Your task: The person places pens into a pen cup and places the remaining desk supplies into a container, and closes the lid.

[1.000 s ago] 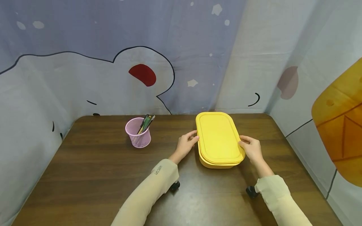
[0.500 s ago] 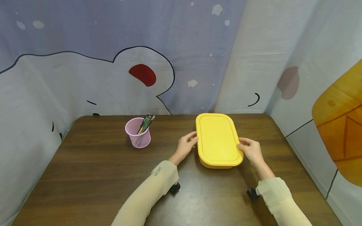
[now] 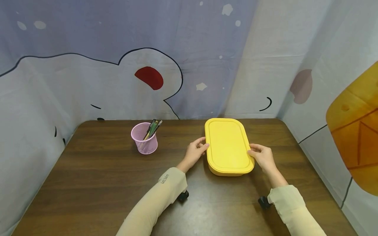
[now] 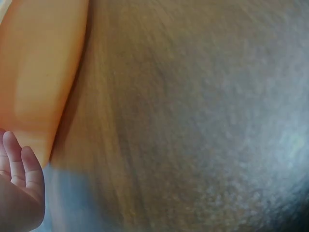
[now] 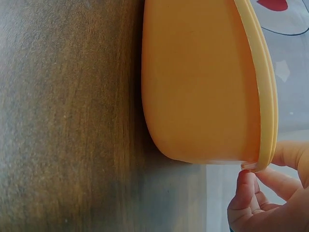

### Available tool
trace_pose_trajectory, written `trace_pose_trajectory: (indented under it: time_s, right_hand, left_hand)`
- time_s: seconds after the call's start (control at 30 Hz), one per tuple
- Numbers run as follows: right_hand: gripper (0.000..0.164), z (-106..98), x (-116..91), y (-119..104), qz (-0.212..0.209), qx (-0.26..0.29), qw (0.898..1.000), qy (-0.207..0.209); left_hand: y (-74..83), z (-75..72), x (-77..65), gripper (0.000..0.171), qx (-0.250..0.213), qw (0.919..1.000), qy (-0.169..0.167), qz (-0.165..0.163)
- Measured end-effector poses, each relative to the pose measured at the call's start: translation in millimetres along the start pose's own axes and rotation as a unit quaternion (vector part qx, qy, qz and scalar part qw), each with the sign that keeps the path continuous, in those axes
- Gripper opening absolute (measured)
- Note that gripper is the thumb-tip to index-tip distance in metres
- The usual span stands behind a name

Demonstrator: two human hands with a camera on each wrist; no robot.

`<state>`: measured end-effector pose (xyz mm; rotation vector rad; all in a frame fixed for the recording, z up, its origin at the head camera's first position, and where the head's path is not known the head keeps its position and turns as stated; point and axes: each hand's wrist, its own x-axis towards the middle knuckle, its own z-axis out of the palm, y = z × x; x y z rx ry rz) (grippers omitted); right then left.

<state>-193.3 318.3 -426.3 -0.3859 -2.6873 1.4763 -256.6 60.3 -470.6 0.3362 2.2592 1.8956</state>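
Observation:
A yellow lidded plastic food container [image 3: 225, 173] stands on the wooden table, its long sides running away from me. Its flat yellow lid [image 3: 228, 144] lies level over the top. At the left edge my left hand [image 3: 193, 153] pinches the rim, thumb on the lid and fingers beside the wall. Opposite, my right hand [image 3: 262, 157] pinches the rim with the thumb on top. In the right wrist view, fingertips [image 5: 245, 181] are at the underside of the rim. The left wrist view catches only part of the left hand [image 4: 19, 193], near the orange-looking container wall. The inside is hidden.
A pink mesh pen cup [image 3: 144, 139] with several pens stands to the left at the back of the wooden table [image 3: 118, 190]. Printed cloth [image 3: 200, 49] hangs behind the table and along both sides.
The lid has come down slightly at its near right corner and now sits flush. The right hand has shifted slightly nearer me; the left thumb has moved onto the lid's edge.

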Motion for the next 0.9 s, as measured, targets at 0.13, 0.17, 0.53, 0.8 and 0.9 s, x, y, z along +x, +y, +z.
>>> trace_pose_trajectory:
  time_s: [0.13,0.17,0.53,0.8,0.9]
  right_hand:
    - [0.04,0.2,1.4,-0.2,-0.001,0.003,1.0,-0.008]
    - [0.04,0.4,1.7,-0.4,-0.001,0.004,1.0,-0.008]
    - [0.039,-0.7,10.9,-1.7,-0.024,-0.007,0.999,-0.023]
    - [0.041,-20.2,13.4,-9.0,-0.098,-0.076,0.992,-0.019]
    - [0.038,-26.3,14.6,-12.5,-0.139,-0.111,0.984,0.015]
  left_hand:
    - [15.4,-3.1,-7.6,0.045,-0.01,0.9999,-0.007,-0.004]
    - [19.4,-3.8,-10.0,0.045,-0.013,0.9999,-0.009,-0.004]
    - [6.2,-3.5,-5.0,0.047,0.021,0.9997,0.002,0.008]
    - [18.8,-19.3,-7.9,0.042,0.172,0.979,0.071,0.084]
    - [24.8,-34.2,-11.6,0.036,0.196,0.9645,0.101,0.145]
